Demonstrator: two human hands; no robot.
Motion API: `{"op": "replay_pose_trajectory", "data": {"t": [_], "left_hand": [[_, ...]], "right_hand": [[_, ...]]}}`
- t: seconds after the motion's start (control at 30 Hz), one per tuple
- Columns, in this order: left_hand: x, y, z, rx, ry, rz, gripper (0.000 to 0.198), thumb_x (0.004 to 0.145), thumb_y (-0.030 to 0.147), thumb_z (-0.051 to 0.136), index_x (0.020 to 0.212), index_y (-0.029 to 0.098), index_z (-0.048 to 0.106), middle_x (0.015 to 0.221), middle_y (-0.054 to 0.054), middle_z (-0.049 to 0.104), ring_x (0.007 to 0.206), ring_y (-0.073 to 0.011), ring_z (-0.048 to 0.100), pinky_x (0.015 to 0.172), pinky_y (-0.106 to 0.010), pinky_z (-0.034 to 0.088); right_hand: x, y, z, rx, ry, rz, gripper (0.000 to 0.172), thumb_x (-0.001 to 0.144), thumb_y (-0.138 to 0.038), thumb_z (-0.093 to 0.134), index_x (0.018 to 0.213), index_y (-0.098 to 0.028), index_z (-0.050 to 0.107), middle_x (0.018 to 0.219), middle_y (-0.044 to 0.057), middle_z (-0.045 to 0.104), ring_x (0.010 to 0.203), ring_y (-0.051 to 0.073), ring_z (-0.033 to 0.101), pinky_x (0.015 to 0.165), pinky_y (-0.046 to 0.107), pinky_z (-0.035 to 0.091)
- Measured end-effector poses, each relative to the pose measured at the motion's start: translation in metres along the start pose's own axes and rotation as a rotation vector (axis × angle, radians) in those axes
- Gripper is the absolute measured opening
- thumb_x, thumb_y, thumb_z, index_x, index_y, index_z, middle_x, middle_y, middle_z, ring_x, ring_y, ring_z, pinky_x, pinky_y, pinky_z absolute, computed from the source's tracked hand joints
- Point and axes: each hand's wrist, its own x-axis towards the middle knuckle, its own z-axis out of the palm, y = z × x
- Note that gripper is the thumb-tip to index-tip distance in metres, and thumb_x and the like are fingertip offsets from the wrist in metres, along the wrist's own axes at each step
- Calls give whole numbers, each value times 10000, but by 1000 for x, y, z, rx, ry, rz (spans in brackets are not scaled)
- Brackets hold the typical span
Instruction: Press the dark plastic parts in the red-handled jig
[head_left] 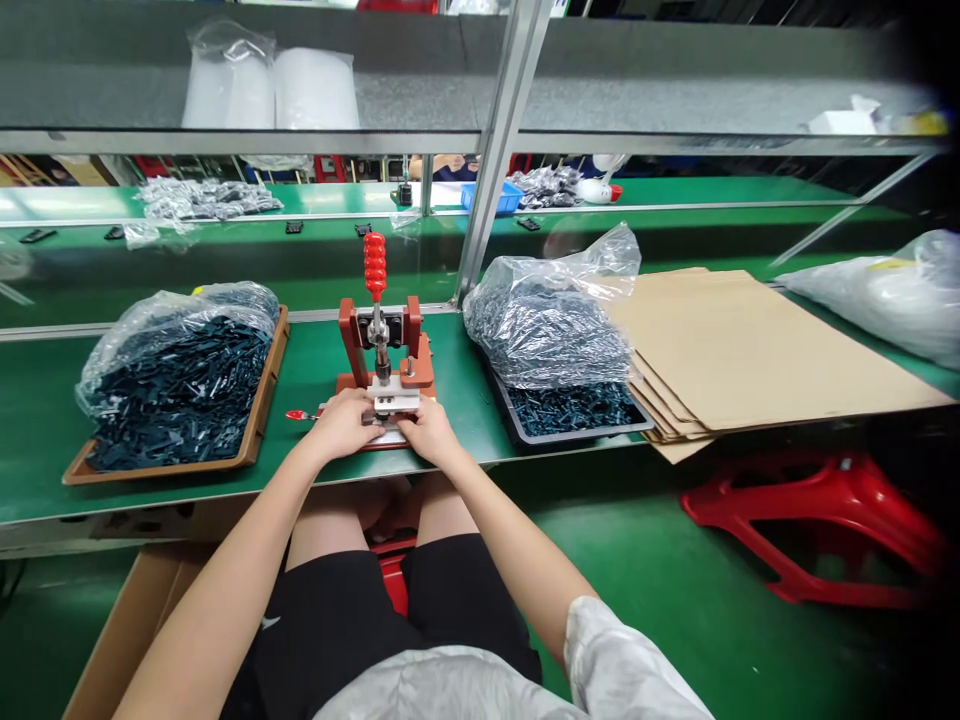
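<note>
A toggle-clamp hand press [380, 345] with a red ribbed handle [375, 265] stands upright on the green bench in front of me. Its pale metal block [395, 398] sits low at the front. My left hand [346, 424] rests at the left of this block, fingers bent in towards its lower edge. From the right side, my right hand [430, 430] reaches the same spot, thumb and fingers drawn together. Whatever lies between the fingertips is too small and hidden to make out. A small red-tipped lever [300, 415] sticks out left of the press.
Left stands a brown tray [262, 405] of dark flat parts, partly bagged. Right, a black tray [577, 434] holds dark pieces under a plastic bag [551, 320]. Cardboard sheets [765, 350] overhang the bench edge. A metal post [499, 140] rises behind; a red stool [810, 525] is at right.
</note>
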Motion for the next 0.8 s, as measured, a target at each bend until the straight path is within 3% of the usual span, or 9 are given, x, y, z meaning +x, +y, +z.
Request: {"op": "replay_pose_trajectory", "data": {"t": [0.2,0.43,0.8], "left_hand": [[-6,4,0,-3,23,15,303,803,396,670,1038,252,796,1215,-91,703,1188,-343,600,1026,-491,485],[-11,8,1,26,76,23,297,832,401,630,1011,238,802,1099,-113,702,1141,-342,607,1020,-491,484],[-7,5,6,96,88,89,285,873,394,577,937,220,793,1080,-138,686,1104,-351,609,992,-524,492]], "right_hand": [[-5,0,1,-134,27,-44,263,842,-93,672,987,-258,817,1142,44,760,1060,218,706,980,346,550],[-7,3,5,-74,61,32,204,828,-124,689,921,-252,818,1083,28,773,985,202,724,935,325,568],[-4,-3,2,-58,2,59,317,868,-112,632,1084,-283,789,1211,48,721,1140,242,675,1053,418,524]]}}
